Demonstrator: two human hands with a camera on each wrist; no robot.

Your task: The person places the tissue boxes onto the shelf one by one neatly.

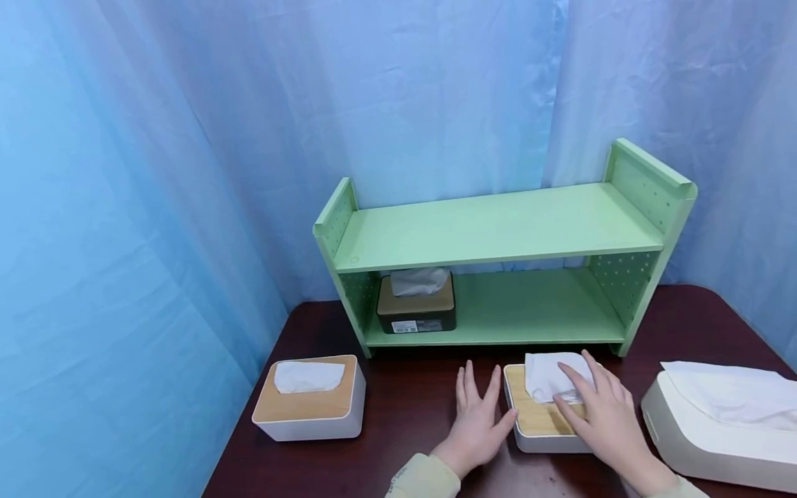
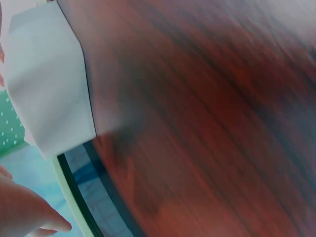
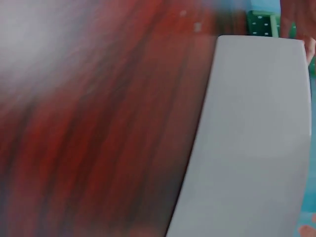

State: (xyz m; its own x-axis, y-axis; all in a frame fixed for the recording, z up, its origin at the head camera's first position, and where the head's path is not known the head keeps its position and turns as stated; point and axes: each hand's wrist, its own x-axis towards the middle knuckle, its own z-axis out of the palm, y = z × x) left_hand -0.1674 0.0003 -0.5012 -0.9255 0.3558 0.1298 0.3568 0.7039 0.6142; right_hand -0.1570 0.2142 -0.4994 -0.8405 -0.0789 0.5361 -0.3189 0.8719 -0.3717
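A tissue box [image 1: 542,419] with a light wooden lid and white sides stands on the table in front of the shelf, a white tissue [image 1: 542,377] poking out of its slot. Along its left side, my left hand [image 1: 474,423] spreads its fingers, with the thumb tip right at the box edge. My right hand [image 1: 610,418] reaches over the right part of the lid, fingers apart, and hides that end of the box. In the right wrist view a white box wall [image 3: 247,123] fills the right side; in the left wrist view part of the left hand [image 2: 24,210] shows.
A green two-tier shelf [image 1: 498,232] stands behind, with a dark tissue box [image 1: 417,311] at the left of its lower tier. Another wooden-lidded tissue box [image 1: 308,408] is at the left, and a larger white tissue box [image 1: 697,429] at the right. Blue curtains [image 1: 436,90] surround the table.
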